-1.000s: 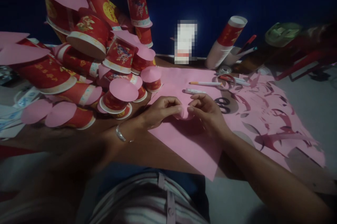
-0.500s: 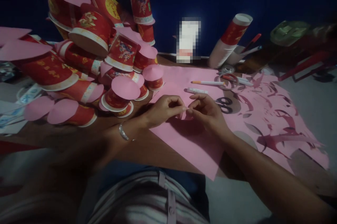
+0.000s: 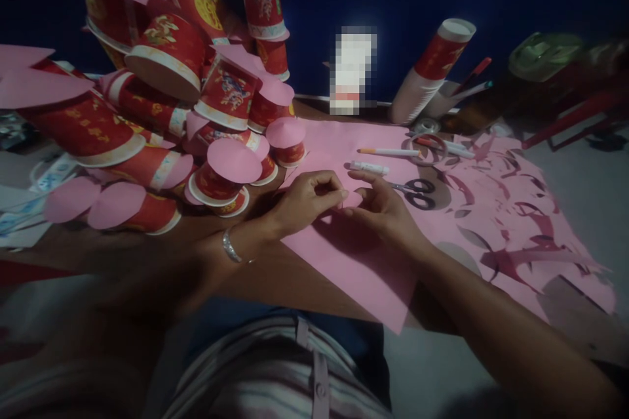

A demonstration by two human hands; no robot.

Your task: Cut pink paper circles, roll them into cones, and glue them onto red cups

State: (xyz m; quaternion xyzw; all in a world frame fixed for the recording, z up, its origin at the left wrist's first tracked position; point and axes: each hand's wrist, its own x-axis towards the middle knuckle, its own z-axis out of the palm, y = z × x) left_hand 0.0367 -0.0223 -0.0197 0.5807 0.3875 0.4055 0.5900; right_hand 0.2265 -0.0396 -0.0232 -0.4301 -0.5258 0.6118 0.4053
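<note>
Over a large pink paper sheet point(image 3: 376, 288), my left hand point(image 3: 309, 201) pinches a small pink paper piece point(image 3: 352, 199) between thumb and fingertips. On the other side of the piece is my right hand point(image 3: 386, 208), its thumb and fingertips closed around the edge. The fingers partly cover the piece, so its full shape is hidden. Black-handled scissors point(image 3: 420, 195) lie just right of my right hand. Beyond the hands, a white capped tube point(image 3: 369, 168) and an orange-ended white pen point(image 3: 388, 152) rest on the sheet.
Red paper-cup lanterns with pink cone tops point(image 3: 228, 94) crowd the left side. Pink paper scraps point(image 3: 521, 222) cover the right. A tape roll point(image 3: 426, 150), a leaning cup stack point(image 3: 425, 84) and a pen holder point(image 3: 442, 101) stand toward the back.
My right hand's fingers have spread a little and its thumb sits lower on the piece. More of the pink piece and the scissors shows. The left hand keeps its pinch.
</note>
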